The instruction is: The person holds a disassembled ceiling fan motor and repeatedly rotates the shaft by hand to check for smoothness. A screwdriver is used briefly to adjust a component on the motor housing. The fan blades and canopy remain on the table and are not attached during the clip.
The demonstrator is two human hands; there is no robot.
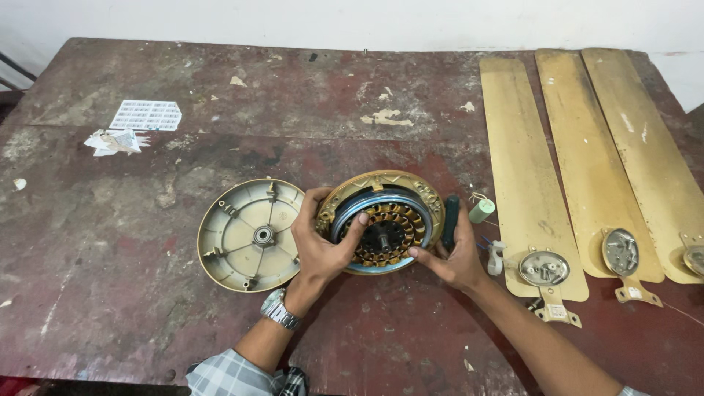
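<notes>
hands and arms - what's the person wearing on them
The left hand is bare, with a silver metal link watch on the wrist and a rolled-up checked grey and white sleeve below it. The right hand is bare, with no watch or rings visible.

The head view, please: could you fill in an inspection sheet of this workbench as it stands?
Surface: worn dark red table, paint scuffed and flaking.
Job's things: open fan motor housing, gold rim, copper windings exposed; removed round cover lying inside-up to its left.
Clutter: three gold fan blades laid side by side at right; small lids holding screws on their mounts; pale green cylinder; torn paper scraps far left.
Hands: left hand grips the housing's left rim, thumb over the windings; right hand holds its right edge beside a dark tool handle.
Cables: thin wires by the cylinder.
Surroundings: pale wall behind the table.
</notes>
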